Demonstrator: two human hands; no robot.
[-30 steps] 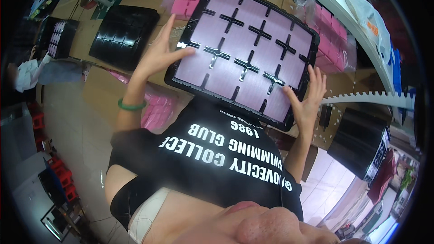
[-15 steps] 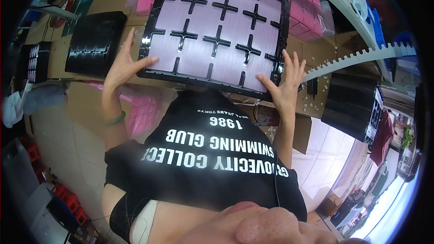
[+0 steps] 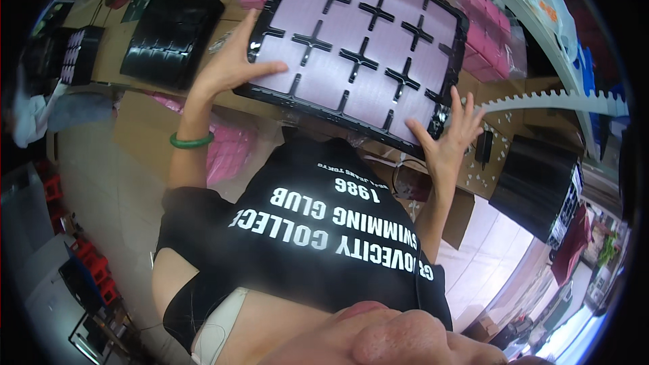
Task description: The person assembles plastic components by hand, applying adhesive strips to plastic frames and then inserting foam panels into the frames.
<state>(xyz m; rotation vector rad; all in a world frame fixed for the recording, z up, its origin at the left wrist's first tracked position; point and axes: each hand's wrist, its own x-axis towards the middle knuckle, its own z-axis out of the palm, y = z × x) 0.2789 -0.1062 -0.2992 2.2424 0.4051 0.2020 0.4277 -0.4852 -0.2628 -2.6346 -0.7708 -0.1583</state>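
A black plastic tray (image 3: 378, 134) with lilac panels (image 3: 318, 80) between raised black crosses lies in front of me at the top of the view. My left hand (image 3: 233, 64) grips its left near corner, with the thumb over the rim and the fingers along the side. On the right near corner my right hand (image 3: 443, 135) has its thumb on the rim and its fingers spread against the side edge. The underside of the tray is hidden.
Black trays (image 3: 172, 40) stand stacked to the left, and another black stack (image 3: 537, 182) is on the right. Pink blocks in clear film (image 3: 483, 23) sit behind the tray. A pale toothed strip (image 3: 554, 100) juts in from the right. White scraps (image 3: 497, 122) litter the cardboard.
The whole view has shifted, so the tray and surroundings appear farther right and turned slightly clockwise. Both hands stay on the tray's near corners.
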